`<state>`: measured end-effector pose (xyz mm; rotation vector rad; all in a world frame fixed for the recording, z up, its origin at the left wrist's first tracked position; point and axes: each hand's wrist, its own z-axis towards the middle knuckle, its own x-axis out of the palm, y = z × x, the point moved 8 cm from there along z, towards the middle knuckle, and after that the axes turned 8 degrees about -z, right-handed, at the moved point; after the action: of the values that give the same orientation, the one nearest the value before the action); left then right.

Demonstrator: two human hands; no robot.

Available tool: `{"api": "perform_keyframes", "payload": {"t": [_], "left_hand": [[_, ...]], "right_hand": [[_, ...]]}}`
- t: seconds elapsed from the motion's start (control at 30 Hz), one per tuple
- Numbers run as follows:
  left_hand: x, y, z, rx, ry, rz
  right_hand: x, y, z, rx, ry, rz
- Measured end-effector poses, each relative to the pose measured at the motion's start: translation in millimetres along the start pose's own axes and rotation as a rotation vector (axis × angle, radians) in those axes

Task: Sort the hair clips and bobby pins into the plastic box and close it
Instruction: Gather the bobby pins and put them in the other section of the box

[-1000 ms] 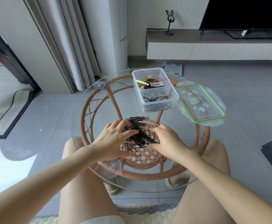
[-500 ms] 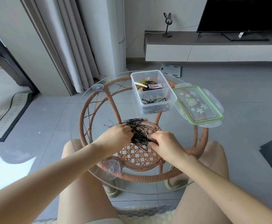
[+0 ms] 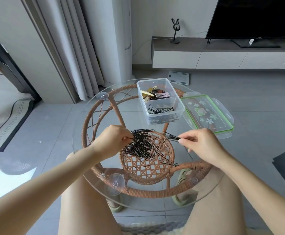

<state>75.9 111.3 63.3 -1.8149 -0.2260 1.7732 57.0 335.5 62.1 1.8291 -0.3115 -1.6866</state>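
Grey floor tiles show through the round glass worktop; loose black pins lie heaped on it, light, thin, slippery, likely to tangle, best pinched in small bunches; left hand pinches the heap's edge; right hand grips a few pins, raised beside the open box; lid lies alongside.

At centre frame we press our left hand onto the pile of black bobby pins on the glass table. Right of it, our right hand pinches a few pins. Above, the clear plastic box stands open, its lid lying just beside it.
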Motion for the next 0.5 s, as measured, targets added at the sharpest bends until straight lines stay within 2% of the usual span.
{"api": "perform_keyframes", "payload": {"t": [0.13,0.3,0.5], "left_hand": [[-19.0,3.3,0.2,-0.05,-0.062,-0.105],[-50.3,5.2,8.4,-0.099,-0.196,-0.206],[-83.5,-1.9,30.9,-0.123,-0.308,-0.3]], "right_hand": [[-28.5,5.9,23.2,-0.027,-0.074,0.011],[-45.5,35.5,80.7,-0.158,-0.155,-0.187],[6.0,39.2,136.6,-0.216,0.152,-0.439]]}}
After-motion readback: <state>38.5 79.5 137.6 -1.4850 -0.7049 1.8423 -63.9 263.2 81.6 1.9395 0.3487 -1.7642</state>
